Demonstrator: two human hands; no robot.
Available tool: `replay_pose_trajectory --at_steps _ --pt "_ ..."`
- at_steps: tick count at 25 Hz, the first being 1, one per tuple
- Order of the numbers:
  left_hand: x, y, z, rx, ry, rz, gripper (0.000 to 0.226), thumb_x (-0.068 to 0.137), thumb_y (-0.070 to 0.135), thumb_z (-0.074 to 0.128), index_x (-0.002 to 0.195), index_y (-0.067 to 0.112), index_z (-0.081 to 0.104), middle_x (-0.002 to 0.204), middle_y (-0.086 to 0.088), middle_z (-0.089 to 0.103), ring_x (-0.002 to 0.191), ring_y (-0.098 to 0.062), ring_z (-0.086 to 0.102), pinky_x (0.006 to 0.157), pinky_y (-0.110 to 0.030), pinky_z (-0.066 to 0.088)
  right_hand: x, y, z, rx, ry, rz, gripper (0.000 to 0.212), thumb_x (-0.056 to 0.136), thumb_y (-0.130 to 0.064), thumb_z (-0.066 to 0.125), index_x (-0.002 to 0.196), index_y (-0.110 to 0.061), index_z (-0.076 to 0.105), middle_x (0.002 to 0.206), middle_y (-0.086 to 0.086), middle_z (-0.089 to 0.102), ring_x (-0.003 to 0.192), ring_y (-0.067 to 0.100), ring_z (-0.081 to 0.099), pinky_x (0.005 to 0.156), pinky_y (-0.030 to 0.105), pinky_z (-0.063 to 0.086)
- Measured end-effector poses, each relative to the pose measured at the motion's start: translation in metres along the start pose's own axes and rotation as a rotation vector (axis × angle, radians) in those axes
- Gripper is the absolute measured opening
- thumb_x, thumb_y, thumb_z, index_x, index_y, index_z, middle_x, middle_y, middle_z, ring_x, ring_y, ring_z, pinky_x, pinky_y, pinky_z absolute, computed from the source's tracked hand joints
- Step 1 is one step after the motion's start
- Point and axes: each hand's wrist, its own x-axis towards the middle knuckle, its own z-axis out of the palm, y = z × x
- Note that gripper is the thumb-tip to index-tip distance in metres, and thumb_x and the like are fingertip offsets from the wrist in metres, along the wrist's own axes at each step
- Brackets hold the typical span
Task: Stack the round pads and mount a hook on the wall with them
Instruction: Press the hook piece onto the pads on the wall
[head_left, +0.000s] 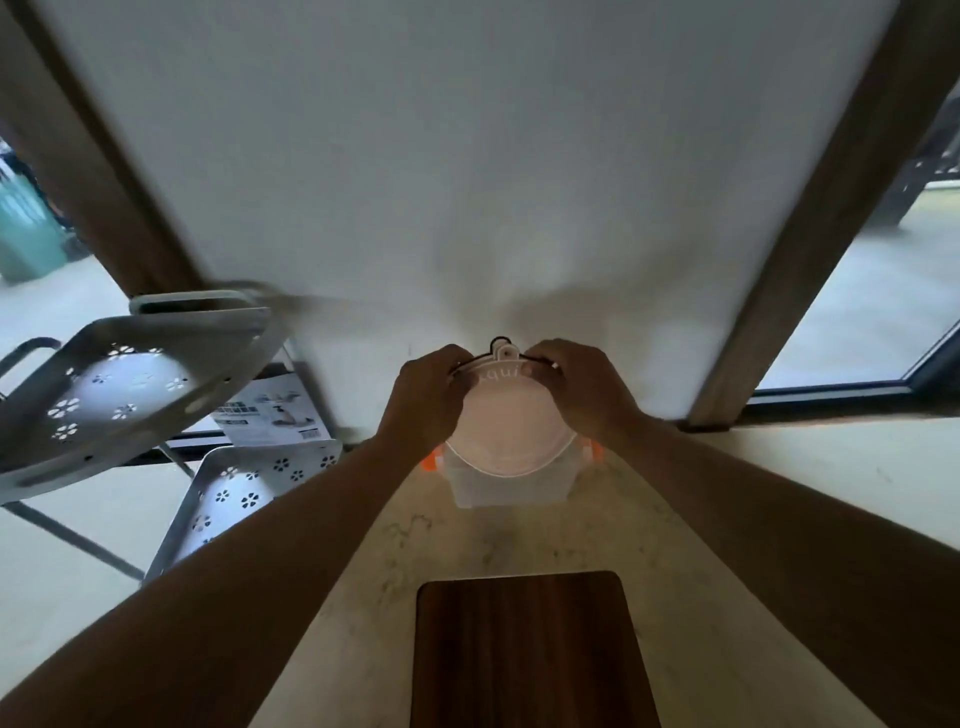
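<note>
Both your left hand (423, 397) and right hand (582, 387) pinch the pale pink round translucent pad (506, 421) at its ten and two o'clock edges against the white wall (467, 182), where uneven pressure may tilt it.

Two hands, the left hand (423, 397) and the right hand (582, 387), grip one round pad (506, 421) between them. Below them sit one clear container (506, 486) and one dark wooden board (527, 652). Left of the hands stand two perforated metal trays (130, 384) and one printed box (275, 410).
</note>
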Motion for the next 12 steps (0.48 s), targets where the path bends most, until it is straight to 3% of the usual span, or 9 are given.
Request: replay_pose_trajectory --at_steps 3,7,12 --pt "0.024 -0.015 0.022 -0.012 0.039 -0.006 0.009 0.092 0.024 0.064 0.097 0.019 0.069 0.087 -0.001 0.073 0.076 -0.015 0.06 0.062 -0.011 0.039 0.018 0.029 0.016 0.007 0.01 0.002 0.021 0.098 -0.03 0.055 0.106 -0.017 0.069 0.099 0.005 0.071 0.091 0.025 0.064 0.081 0.039 0.049" --pt "0.043 -0.029 0.045 -0.042 0.083 0.035 0.011 0.092 0.022 0.064 0.1 0.018 0.07 0.091 0.0 0.073 0.083 -0.018 0.064 0.072 -0.025 0.046 0.028 0.052 0.033 0.048 0.052 -0.01 0.02 0.099 -0.029 0.054 0.105 -0.015 0.068 0.096 0.005 0.071 0.086 0.024 0.063 0.076 0.036 0.048" --pt "0.056 -0.028 0.057 -0.063 0.221 0.123 0.024 0.096 0.017 0.055 0.116 0.014 0.067 0.111 -0.007 0.071 0.101 -0.021 0.063 0.088 -0.023 0.044 0.041 0.057 0.044 0.143 0.198 -0.011 0.018 0.101 -0.023 0.049 0.106 -0.014 0.063 0.096 0.0 0.063 0.083 0.012 0.052 0.069 0.02 0.035"
